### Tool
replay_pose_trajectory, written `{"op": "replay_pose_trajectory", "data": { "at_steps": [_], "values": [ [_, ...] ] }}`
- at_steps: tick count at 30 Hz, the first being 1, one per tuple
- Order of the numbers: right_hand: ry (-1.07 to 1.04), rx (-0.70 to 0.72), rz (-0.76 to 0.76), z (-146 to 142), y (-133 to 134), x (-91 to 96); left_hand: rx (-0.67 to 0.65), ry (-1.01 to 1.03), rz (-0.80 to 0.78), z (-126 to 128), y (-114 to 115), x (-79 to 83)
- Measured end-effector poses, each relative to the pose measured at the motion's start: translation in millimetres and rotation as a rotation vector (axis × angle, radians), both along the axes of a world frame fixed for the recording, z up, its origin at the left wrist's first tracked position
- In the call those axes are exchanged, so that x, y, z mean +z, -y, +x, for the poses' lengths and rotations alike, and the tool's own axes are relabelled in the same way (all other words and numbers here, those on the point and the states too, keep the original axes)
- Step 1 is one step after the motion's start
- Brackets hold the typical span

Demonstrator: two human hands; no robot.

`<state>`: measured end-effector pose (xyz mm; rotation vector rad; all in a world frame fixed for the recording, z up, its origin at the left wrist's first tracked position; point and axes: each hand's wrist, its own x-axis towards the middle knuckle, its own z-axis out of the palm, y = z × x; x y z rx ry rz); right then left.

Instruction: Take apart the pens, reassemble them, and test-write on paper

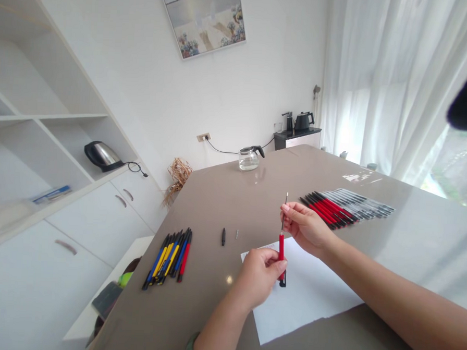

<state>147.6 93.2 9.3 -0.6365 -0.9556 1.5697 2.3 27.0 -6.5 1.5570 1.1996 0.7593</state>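
My left hand (260,276) is closed round a red pen barrel (281,248), held upright with its black clip end down, over a white sheet of paper (309,294). Above it, my right hand (303,225) pinches a thin dark pen refill (283,215), whose lower end meets the barrel's open top; how far it sits inside I cannot tell. A black pen tip (223,237) and a small spring (237,234) lie apart on the table, left of the paper.
Blue, yellow and red pens (170,255) lie in a group at the left of the brown table (208,210). Red and clear pens (333,209) are lined up at the right. A glass pot (249,159) stands at the back; paper scraps (360,177) lie far right.
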Motion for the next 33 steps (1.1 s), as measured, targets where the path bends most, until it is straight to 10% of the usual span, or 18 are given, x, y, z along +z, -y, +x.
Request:
{"op": "replay_pose_trajectory", "data": {
  "at_steps": [3,8,16,33],
  "values": [
    [0.137,-0.019,0.01,-2,-11,0.7,0.002,0.021,0.0,-1,3,3.8],
    [0.938,-0.016,0.081,-27,-38,-10.0,0.045,0.073,0.018,-3,5,10.4],
    [1.38,-0.04,0.079,-78,-82,-34.7,0.07,0.207,0.072,-3,9,17.6],
    [1.295,-0.118,0.137,-72,-75,-26.2,0.118,0.243,0.048,-10,3,12.7]
  ]
}}
